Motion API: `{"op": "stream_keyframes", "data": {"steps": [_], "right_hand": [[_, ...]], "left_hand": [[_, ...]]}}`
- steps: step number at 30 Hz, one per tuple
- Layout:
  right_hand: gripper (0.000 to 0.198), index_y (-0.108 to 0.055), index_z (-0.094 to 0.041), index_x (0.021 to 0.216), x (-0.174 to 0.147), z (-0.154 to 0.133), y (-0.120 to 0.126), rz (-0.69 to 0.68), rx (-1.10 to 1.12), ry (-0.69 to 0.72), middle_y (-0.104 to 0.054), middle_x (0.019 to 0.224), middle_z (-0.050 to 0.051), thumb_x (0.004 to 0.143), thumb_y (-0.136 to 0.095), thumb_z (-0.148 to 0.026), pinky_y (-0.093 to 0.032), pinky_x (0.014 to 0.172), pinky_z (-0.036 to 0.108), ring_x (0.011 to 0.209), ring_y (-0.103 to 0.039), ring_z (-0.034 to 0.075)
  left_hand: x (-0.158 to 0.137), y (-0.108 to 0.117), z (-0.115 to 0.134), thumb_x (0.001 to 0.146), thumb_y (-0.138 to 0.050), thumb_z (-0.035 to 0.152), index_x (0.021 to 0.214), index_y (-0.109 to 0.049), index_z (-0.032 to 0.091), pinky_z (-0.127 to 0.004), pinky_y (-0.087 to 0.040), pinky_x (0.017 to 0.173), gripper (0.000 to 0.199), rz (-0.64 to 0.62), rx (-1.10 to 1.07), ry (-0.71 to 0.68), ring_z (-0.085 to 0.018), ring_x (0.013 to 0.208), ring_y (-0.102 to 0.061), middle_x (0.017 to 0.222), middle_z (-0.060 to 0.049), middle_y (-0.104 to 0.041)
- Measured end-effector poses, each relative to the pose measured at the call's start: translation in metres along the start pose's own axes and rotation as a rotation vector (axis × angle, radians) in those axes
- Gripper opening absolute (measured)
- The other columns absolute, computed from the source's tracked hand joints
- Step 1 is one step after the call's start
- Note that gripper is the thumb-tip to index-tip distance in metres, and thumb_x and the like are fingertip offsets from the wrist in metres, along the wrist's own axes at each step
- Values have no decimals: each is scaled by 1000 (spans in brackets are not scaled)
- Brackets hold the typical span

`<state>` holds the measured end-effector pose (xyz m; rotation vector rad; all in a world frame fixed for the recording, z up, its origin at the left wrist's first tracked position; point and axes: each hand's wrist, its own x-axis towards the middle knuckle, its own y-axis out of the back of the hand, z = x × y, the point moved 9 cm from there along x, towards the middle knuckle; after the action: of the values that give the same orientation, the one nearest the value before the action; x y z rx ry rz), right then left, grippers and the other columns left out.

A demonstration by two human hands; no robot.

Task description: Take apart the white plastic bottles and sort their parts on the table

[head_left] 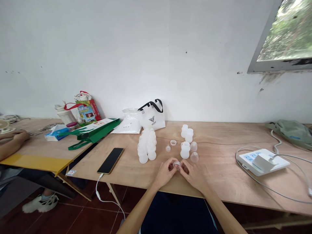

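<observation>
Near the front edge of the table, my left hand (167, 171) and my right hand (191, 172) meet with fingers closed around a translucent bottle collar ring (176, 163). My fingers partly cover it, and I cannot tell if a nipple sits inside. Just beyond lie a clear bottle nipple (168, 148) and a second collar ring (173, 142). Small white baby bottles (185, 150) stand to the right, with two clear dome caps (194, 157) beside them. On the left, several more white bottles (147, 144) are grouped tightly together.
A phone (110, 160) with a cable lies to the left. White bags (153, 118) stand against the wall. A power strip (263, 161) and its cords occupy the right side. A green bag (97, 128) spans toward the neighbouring table, where another person's hand (20, 136) rests.
</observation>
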<state>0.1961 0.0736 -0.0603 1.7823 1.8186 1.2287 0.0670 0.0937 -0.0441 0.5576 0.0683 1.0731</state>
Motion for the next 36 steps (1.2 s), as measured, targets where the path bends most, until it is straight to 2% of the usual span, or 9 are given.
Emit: {"op": "stream_keyframes", "data": {"steps": [6, 18, 27, 31, 34, 36], "right_hand": [[19, -54, -27, 92, 0, 4, 2, 30, -18, -36, -71, 73, -2, 102, -45, -40, -41, 59, 31, 63, -68, 21], [23, -56, -26, 90, 0, -2, 4, 63, -95, 17, -70, 70, -2, 103, -43, -40, -36, 56, 29, 60, -67, 20], [18, -55, -26, 87, 0, -2, 3, 64, -38, -6, -69, 70, -3, 100, -49, -37, -36, 57, 29, 60, -66, 18], [20, -55, -27, 91, 0, -4, 3, 17, 27, -15, -69, 71, -4, 101, -50, -43, -38, 58, 29, 61, -66, 18], [18, -57, -27, 97, 0, -11, 2, -36, 21, 22, -70, 76, -4, 100, -52, -44, -40, 60, 30, 65, -66, 18], [17, -58, -27, 101, -1, -15, 2, -52, 15, 34, -70, 78, -4, 101, -52, -43, -40, 61, 30, 66, -66, 18]], "left_hand": [[0, -1, -2, 100, -50, 48, 114, -64, 25, -30, -48, 84, 30, -17, -26, -7, -19, 86, -64, 103, -2, -73], [0, -2, -11, 100, -52, 45, 106, -61, 24, -30, -46, 79, 24, 30, 33, 14, -19, 77, -60, 87, 0, -69], [-1, -1, -4, 100, -52, 44, 107, -60, 24, -29, -45, 74, 23, -3, -4, -4, -18, 79, -61, 93, -1, -70], [1, 0, -7, 96, -55, 32, 112, -59, 23, -28, -47, 80, 18, 2, -84, -17, -18, 88, -64, 103, -3, -70], [2, 4, -16, 88, -56, 18, 107, -59, 22, -26, -46, 77, 20, 77, -114, 12, -17, 85, -63, 98, -1, -69], [3, 6, -20, 85, -55, 16, 103, -59, 22, -26, -45, 75, 19, 110, -142, 17, -15, 82, -61, 94, 0, -67]]}}
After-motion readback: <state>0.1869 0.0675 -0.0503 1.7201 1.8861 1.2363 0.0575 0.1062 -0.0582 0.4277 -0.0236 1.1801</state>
